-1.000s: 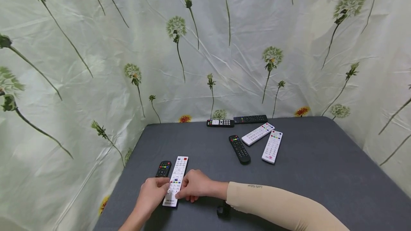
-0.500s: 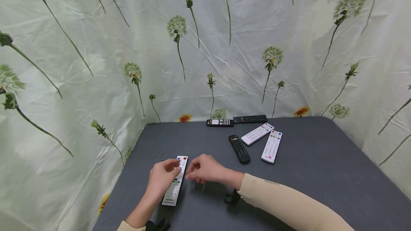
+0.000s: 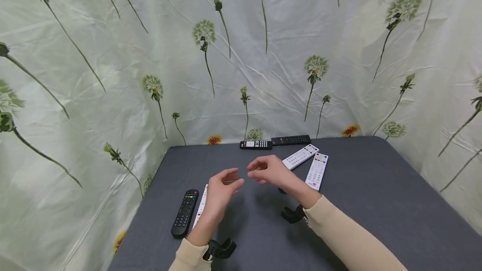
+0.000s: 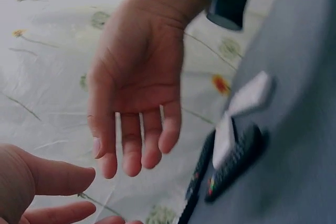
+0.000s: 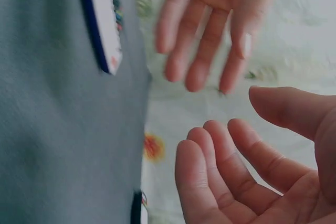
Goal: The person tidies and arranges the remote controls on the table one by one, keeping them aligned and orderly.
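Both hands hover above the dark table with nothing in them. In the head view my left hand point(image 3: 222, 189) has its fingers loosely bent and covers part of a white remote control point(image 3: 201, 207). A black remote control point(image 3: 185, 213) lies just left of that white one. My right hand point(image 3: 273, 172) faces the left hand across a small gap, its fingers relaxed. Behind it lie two more white remotes, one slanted point(image 3: 301, 157) and one more upright point(image 3: 317, 170). Another black remote is almost wholly hidden under the right hand.
Along the table's back edge lie a black remote with pale buttons point(image 3: 256, 145) and a longer black remote point(image 3: 291, 140). A flower-printed cloth point(image 3: 226, 74) hangs behind the grey table point(image 3: 361, 187). Each wrist wears a black strap mount.
Both hands have let go of the white remote at left, lifted off and moved right and away from the person. The black remote beside it is now uncovered.
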`<state>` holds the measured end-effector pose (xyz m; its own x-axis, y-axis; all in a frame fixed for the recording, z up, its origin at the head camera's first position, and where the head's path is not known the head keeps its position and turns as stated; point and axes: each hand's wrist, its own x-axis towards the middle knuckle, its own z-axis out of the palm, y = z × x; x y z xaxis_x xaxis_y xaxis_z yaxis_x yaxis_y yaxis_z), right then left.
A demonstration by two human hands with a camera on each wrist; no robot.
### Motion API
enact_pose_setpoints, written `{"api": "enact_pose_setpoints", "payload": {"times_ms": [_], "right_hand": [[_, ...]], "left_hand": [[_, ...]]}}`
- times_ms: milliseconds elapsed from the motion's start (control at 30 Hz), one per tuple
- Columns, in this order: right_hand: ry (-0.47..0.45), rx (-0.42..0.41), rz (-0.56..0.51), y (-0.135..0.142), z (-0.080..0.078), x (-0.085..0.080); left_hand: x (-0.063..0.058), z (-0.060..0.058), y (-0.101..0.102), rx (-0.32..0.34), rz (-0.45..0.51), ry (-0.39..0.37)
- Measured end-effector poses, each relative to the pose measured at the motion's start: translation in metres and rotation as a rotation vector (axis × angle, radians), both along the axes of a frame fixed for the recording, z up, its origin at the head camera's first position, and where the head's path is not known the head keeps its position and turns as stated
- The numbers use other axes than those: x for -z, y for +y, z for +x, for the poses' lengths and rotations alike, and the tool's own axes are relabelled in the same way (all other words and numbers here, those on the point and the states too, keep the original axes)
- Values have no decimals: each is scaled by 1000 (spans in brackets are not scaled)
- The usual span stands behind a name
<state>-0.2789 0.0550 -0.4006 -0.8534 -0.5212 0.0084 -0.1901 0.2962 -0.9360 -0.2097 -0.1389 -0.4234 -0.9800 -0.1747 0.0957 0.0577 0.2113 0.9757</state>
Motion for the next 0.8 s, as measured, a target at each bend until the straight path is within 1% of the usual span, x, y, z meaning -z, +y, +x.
{"api": "enact_pose_setpoints", "payload": {"times_ms": [133,233,333,433,500,567,667,733,800], "right_hand": [[-68,82,-51,20,-7,1],[-115,130,-82,33,-12,3],[-138,179,-87,44,-16,7],[-157,231,-88,55,-20,13],[-168,262,-89,60,-22,19],[-181,295,-93,64,-24,24],[-184,354,-53,67,-26,34],[-162,407,5,68,-28,41],[-135,452,88,69,-29,48]], "left_hand": [[-2,-8,17,4,128,-23],[0,-15,28,-20,198,-27],[6,-23,40,-62,260,-35],[16,-32,54,-85,336,-78],[23,-36,62,-73,389,-127],[29,-42,69,-41,438,-191],[38,-50,76,18,484,-273],[43,-53,81,46,499,-312],[48,-55,85,61,510,-340]]}}
